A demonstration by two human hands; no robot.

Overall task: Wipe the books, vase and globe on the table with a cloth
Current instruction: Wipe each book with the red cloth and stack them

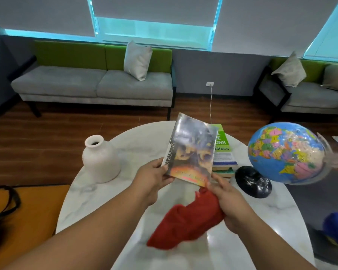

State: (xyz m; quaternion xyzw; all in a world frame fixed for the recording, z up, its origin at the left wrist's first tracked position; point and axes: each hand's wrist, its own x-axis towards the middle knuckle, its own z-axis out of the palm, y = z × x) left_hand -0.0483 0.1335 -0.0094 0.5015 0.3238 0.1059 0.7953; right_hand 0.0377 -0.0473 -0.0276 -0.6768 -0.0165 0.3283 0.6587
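The paperback book (191, 151) is held up over the middle of the white marble table (109, 201), tilted with its glossy cover toward the camera and its spine to the left. The left hand (154, 178) pinches its lower left corner at the spine, thumb on the cover and fingers curled behind. The right hand (228, 201) has its fingers closed round a bunched red cloth (185, 221), which hangs down toward the tabletop, and its fingertips meet the book's lower right corner. Just behind the raised book, partly hidden by it, a stack of books (221, 147) with a green cover on top lies on the table. To the right of the stack the globe (285, 152) leans on its black base (253, 182), close to the right hand. The white vase (100, 158) stands upright near the table's left edge, well apart from the hands. Left of the table is an orange surface (27, 221) with a black strap (6, 199) lying on it. Beyond, a grey and green sofa (94, 84) with a pillow (138, 60) sits under the windows, and a white cable (211, 102) drops from a wall socket (209, 84).
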